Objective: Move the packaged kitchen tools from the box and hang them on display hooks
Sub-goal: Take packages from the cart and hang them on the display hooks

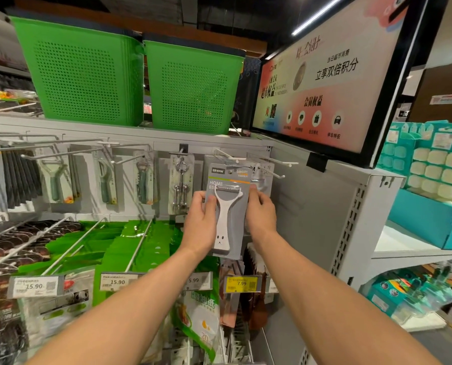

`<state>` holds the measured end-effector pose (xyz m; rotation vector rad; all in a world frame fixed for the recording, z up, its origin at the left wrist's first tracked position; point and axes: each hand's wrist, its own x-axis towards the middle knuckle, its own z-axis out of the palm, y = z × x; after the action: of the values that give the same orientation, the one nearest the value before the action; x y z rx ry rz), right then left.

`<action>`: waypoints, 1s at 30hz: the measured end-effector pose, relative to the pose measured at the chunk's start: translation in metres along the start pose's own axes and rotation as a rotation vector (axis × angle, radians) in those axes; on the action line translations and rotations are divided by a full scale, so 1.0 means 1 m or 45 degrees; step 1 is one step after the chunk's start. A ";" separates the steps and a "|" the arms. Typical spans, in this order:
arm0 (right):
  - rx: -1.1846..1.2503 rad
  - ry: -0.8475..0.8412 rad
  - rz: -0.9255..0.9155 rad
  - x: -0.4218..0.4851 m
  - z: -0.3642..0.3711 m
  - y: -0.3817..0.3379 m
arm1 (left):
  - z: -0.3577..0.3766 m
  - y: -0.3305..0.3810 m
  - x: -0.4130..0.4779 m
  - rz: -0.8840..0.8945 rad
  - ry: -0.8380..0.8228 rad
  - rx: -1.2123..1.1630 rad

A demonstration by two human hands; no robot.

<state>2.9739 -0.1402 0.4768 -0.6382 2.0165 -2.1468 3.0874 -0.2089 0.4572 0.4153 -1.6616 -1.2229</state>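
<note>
Both hands had the packaged peeler [226, 206] mid-frame: left hand [200, 222] pinching its left edge, right hand [261, 214] curled round the right. The card's top sat just under a white-tipped hook [232, 159]. Best bet, probably: keep it level, line the hang hole up with the tip, then push straight back.

White peeler [222, 219] on grey card [236, 233], upright just below a hook [227, 156].

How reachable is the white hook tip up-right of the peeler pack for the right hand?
Likely yes. The right hand grips the right edge of the peeler pack just below that hook; only open air lies between them, though it is busy holding the pack.
</note>
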 end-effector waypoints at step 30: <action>-0.037 -0.284 -0.115 0.001 0.003 0.012 | 0.005 -0.032 0.022 -0.142 0.033 0.188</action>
<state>2.9718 -0.1441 0.4655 -0.9437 1.9376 -1.9940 3.0649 -0.2364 0.4413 0.6192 -1.7319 -1.1738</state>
